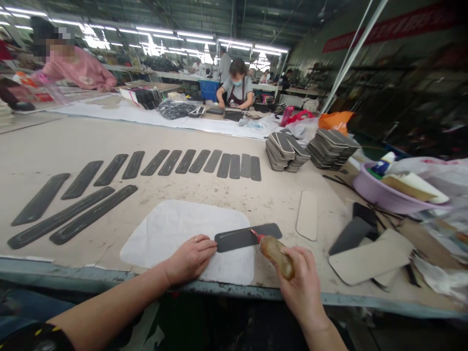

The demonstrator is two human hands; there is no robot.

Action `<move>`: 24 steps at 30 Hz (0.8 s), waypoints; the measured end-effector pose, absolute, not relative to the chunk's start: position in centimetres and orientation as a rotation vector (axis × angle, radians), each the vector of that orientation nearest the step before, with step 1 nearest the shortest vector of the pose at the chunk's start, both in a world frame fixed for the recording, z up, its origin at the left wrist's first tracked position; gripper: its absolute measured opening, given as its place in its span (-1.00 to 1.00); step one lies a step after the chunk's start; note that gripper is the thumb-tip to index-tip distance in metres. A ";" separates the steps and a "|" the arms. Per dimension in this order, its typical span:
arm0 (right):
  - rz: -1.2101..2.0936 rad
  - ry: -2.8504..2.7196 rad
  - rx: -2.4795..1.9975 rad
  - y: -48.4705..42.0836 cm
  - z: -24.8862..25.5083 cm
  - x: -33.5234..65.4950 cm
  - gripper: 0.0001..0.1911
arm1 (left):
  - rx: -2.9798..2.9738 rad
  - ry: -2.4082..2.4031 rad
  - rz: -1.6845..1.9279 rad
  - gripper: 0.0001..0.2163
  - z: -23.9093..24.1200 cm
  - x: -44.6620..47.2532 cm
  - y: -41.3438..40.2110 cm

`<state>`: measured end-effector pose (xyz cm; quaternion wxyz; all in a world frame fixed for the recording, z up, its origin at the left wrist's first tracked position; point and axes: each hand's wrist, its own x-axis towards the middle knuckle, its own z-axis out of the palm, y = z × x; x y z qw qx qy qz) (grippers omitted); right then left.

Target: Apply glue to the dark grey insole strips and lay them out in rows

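Observation:
A dark flat strip (pixel 237 238) lies on a white mat (pixel 171 229) near the table's front edge. My left hand (pixel 190 258) presses its fingertips flat on the strip's left end. My right hand (pixel 302 282) is wrapped round a brownish glue bottle (pixel 276 252), whose red nozzle touches the strip near its middle. A pale tan strip (pixel 307 214) rests just right of the dark one.
Several dark strips (pixel 197 162) lie in rows across the table, with longer ones (pixel 73 214) at left. Stacks of strips (pixel 285 151) stand at back right beside a purple basin (pixel 380 192). Loose tan and black pieces (pixel 365 258) lie at right. Other people work at far tables.

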<state>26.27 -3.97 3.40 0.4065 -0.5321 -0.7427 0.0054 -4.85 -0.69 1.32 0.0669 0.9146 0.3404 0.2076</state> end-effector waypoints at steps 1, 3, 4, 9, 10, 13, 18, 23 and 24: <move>-0.013 -1.865 -1.351 -3.8 3.4 26.7 -0.71 | 2.759 1.022 0.630 -0.74 1.2 -4.9 -0.7; -0.052 -1.847 -1.374 -3.6 3.3 27.6 -0.71 | 2.761 1.018 0.631 -0.73 1.1 -5.0 -0.6; -0.069 -1.835 -1.389 -3.4 3.3 28.0 -0.71 | 2.762 1.019 0.625 -0.73 1.0 -5.0 -0.6; -0.158 -1.769 -1.458 -2.7 3.2 29.7 -0.72 | 2.761 1.013 0.607 -0.74 1.1 -5.1 -0.6; -0.172 -1.758 -1.466 -2.6 3.1 30.0 -0.72 | 2.761 1.009 0.617 -0.74 1.2 -5.0 -0.6; -0.200 -1.733 -1.495 -2.5 2.9 30.5 -0.70 | 2.766 1.005 0.640 -0.73 1.2 -5.0 -0.6; -0.174 -1.727 -1.492 -2.9 3.3 29.1 -0.70 | 2.786 0.980 0.647 -0.74 1.1 -4.9 -0.6; 0.047 -1.765 -1.407 -4.3 4.0 25.4 -0.70 | 2.775 0.974 0.672 -0.73 1.1 -4.9 -0.6; 0.103 -1.772 -1.387 -4.5 4.1 24.5 -0.69 | 2.779 0.972 0.665 -0.74 1.1 -4.9 -0.6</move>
